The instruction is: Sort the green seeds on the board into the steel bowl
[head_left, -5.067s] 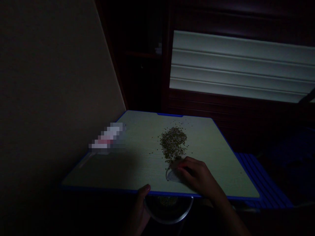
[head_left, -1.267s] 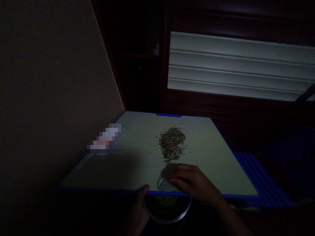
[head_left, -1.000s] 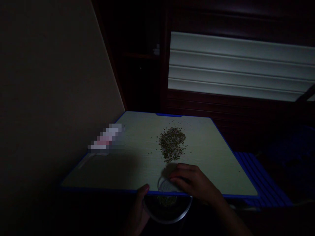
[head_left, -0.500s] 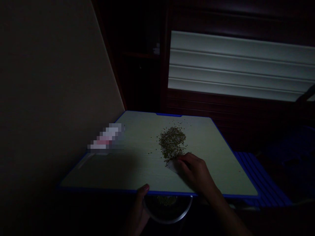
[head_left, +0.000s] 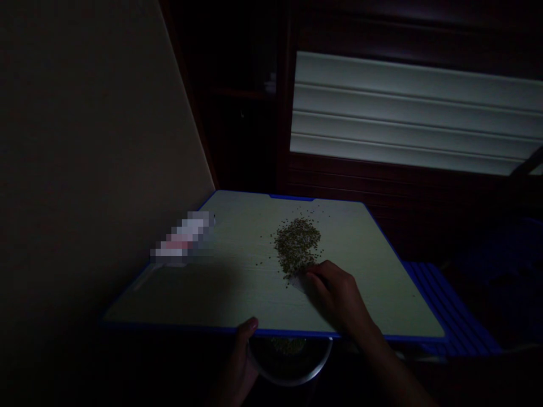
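Note:
A loose heap of small greenish-brown beans or seeds (head_left: 296,243) lies on a pale table top (head_left: 237,282) with a blue edge. At the heap's near side, my right hand (head_left: 335,288) rests with its fingers pinched together. A small pale flat piece (head_left: 298,284) shows beside those fingertips; whether they grip it is unclear. Under the table's front edge is a metal-rimmed round bowl (head_left: 311,376) with more of the same grains inside. My left hand (head_left: 244,362) grips the bowl's left side, its thumb up at the table edge.
A blurred white and pink packet (head_left: 182,240) lies at the table's left edge, close to the wall (head_left: 106,141). Blue slatted plastic (head_left: 449,311) is to the right. Behind stands dark wood with pale slatted panels (head_left: 382,113). The room is dim.
My right hand has shifted very slightly at the near side of the heap, and less of the pale flat piece shows. The left hand and bowl stay in place.

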Demonstrator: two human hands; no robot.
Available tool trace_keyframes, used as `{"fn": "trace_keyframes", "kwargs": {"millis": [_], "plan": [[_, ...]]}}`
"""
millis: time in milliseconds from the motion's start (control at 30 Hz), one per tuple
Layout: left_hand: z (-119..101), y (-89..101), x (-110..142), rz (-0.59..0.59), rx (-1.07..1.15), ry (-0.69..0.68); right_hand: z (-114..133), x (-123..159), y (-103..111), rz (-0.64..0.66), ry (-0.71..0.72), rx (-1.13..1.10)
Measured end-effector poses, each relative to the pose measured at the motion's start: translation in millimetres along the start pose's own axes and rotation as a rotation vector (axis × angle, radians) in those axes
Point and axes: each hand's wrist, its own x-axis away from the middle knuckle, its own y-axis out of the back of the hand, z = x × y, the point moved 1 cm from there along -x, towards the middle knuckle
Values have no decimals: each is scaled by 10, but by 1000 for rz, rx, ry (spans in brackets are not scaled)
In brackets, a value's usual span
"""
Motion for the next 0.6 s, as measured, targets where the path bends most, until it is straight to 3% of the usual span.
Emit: {"fn": "trace_keyframes", "kwargs": {"millis": [200, 433, 600], "plan": [[35, 49, -57, 25, -62, -107, 38, 13, 1, 33, 21, -34], [10, 39, -60, 80, -17, 11, 24, 18, -19, 70, 35, -54], [29, 68, -84, 89, -25, 17, 57, 19, -23, 131, 72, -79]]}}
